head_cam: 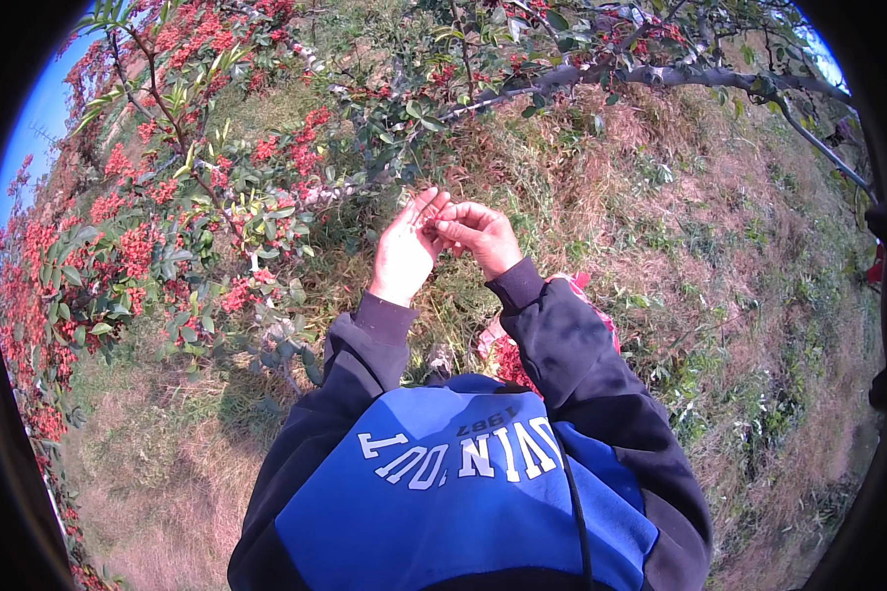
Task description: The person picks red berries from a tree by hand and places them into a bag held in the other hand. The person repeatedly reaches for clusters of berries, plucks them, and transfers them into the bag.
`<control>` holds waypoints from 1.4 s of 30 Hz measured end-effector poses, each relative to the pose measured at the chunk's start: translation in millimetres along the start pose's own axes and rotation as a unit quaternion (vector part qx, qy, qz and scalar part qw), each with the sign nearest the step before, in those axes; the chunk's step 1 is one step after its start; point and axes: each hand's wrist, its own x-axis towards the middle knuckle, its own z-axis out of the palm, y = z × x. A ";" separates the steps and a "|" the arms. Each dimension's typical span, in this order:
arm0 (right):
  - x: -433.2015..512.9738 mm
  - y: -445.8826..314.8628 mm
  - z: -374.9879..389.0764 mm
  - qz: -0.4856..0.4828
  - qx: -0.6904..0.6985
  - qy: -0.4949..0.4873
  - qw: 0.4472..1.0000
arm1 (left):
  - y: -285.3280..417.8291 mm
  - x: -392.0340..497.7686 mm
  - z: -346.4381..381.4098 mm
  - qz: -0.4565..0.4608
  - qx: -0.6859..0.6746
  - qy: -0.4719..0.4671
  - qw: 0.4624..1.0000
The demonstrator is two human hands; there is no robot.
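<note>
My left hand (403,255) is raised in front of my chest, its sunlit palm turned up and its fingers slightly curled. Small reddish bits (429,223), apparently berries, rest against those fingers. From the right, my right hand (486,235) meets it, thumb and forefinger pinched together over the same bits. Their exact shape is too small and partly covered to make out. Below my right forearm, a pink-and-red bag or container (497,341) shows a heap of red berries (512,364); my sleeve hides part of it.
Left of my hands stands a shrubby tree with dense red berry clusters (134,251) and green leaves. One thorny-looking twig (170,111) rises at upper left. A grey branch (665,76) crosses the upper right. Dry grass (636,192) and green weeds cover the sloping ground.
</note>
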 end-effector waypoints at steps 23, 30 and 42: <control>-59.4 -21.6 -20.8 0.001 0.214 0.076 0.974 | -37.2 -9.2 38.4 -0.044 0.227 -0.037 0.972; -114.0 -60.6 -81.7 -0.102 0.326 0.141 0.929 | -19.6 -18.1 41.5 -0.067 0.213 -0.005 0.975; -201.8 -65.4 -126.3 -0.155 0.285 0.218 0.921 | -10.8 -10.1 -36.2 -0.066 0.381 0.227 0.894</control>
